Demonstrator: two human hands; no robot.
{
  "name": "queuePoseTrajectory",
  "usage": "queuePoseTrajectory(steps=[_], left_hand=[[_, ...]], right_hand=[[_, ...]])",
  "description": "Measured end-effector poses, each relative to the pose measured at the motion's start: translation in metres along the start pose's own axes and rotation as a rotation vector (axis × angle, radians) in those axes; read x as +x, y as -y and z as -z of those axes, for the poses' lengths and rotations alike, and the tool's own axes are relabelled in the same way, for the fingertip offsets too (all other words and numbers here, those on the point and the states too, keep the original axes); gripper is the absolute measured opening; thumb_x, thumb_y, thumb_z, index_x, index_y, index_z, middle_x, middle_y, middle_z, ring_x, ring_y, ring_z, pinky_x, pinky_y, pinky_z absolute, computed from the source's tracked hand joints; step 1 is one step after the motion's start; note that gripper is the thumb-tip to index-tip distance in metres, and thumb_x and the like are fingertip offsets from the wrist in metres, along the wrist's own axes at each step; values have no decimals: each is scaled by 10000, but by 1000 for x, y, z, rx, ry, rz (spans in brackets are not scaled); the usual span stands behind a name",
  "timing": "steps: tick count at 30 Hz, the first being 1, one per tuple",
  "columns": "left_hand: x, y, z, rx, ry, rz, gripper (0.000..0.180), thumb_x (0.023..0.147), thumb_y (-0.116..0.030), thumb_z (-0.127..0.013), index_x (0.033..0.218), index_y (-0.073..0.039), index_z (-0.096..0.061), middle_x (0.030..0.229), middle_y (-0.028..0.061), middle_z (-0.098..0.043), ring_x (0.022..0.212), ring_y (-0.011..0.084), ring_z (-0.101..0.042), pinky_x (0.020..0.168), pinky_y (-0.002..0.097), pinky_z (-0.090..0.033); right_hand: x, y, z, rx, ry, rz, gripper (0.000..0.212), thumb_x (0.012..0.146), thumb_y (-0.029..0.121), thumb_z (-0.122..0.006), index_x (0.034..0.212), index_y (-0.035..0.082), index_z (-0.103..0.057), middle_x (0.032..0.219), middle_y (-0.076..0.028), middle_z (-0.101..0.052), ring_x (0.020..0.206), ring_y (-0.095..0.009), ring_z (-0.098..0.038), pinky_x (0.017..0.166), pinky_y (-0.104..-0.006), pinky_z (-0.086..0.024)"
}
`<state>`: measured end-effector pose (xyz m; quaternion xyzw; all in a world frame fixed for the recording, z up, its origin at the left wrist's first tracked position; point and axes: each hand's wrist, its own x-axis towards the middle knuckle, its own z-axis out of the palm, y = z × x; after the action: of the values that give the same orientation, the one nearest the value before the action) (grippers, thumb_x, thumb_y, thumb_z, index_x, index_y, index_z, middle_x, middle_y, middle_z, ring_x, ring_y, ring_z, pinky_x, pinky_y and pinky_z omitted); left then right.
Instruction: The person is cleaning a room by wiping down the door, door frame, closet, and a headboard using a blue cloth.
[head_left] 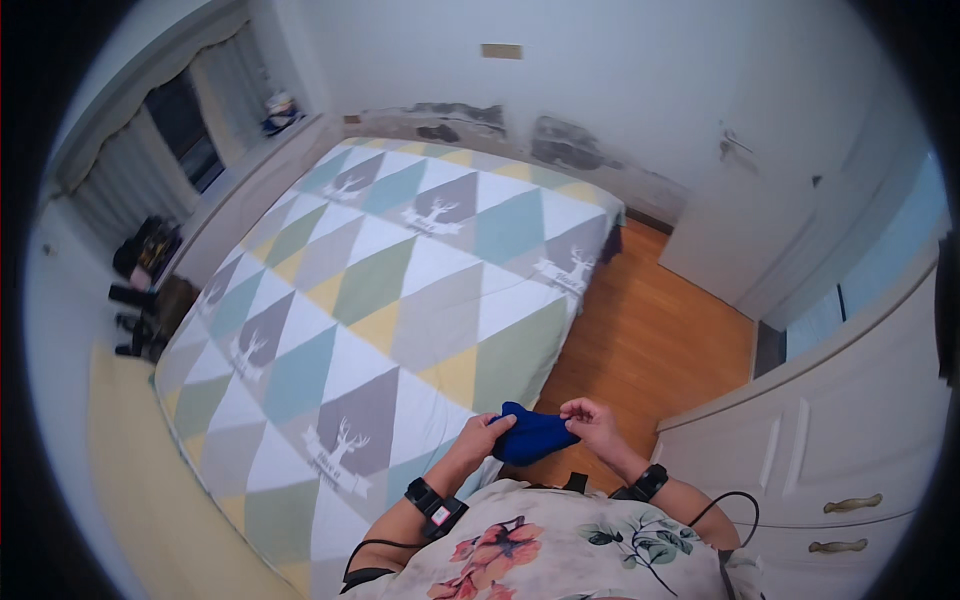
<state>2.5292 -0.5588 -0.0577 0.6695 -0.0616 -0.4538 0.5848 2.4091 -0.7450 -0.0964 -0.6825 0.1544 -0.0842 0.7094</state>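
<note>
A small dark-blue sock (537, 438) is stretched between my hands at the near corner of the bed, in front of my body. My left hand (481, 437) pinches its left end, thumb on top. At its right end the fingers of my right hand (598, 428) are closed on the edge of the fabric. The cloth sags a little in the middle. Black bands with cables sit on both my wrists. Beneath and to the left of my hands is the bed cover (375, 280), patterned with coloured diamonds and deer heads.
Wooden floor (655, 320) runs along the bed's right side. An open white door (730, 210) stands at the far right. Pale cupboard fronts with metal handles (852, 504) are near on the right. Dark items (145, 290) lie by the curtained window (180, 130) at left.
</note>
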Motion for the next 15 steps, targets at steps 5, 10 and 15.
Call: queuePoseTrajectory(steps=[5, 10, 15], left_hand=[[87, -39, -24, -16, 1, 14, 188, 817, -228, -563, 779, -44, -565, 663, 5, -547, 546, 85, -499, 501, 230, -404], [171, -92, -69, 79, -112, -157, 178, 833, -222, -528, 831, -48, -565, 732, 18, -570, 615, 98, -534, 518, 236, -436], [236, -100, -39, 184, -290, -79, 214, 830, -230, -511, 895, -30, -548, 774, 55, -592, 667, 140, -577, 549, 269, -455]], right_hand=[[42, 35, 47, -531, 76, 270, 335, 724, 232, -655, 961, 9, -573, 826, -127, -598, 705, -217, -573, 692, -293, -451], [111, -3, 130, -62, 233, -292, 249, 797, 205, -604, 944, 4, -611, 828, -62, -637, 719, -111, -587, 704, -233, -459], [170, 7, 238, 802, 43, -218, 268, 806, 146, -583, 1017, -17, -551, 966, -87, -606, 838, -168, -592, 767, -298, -475]])
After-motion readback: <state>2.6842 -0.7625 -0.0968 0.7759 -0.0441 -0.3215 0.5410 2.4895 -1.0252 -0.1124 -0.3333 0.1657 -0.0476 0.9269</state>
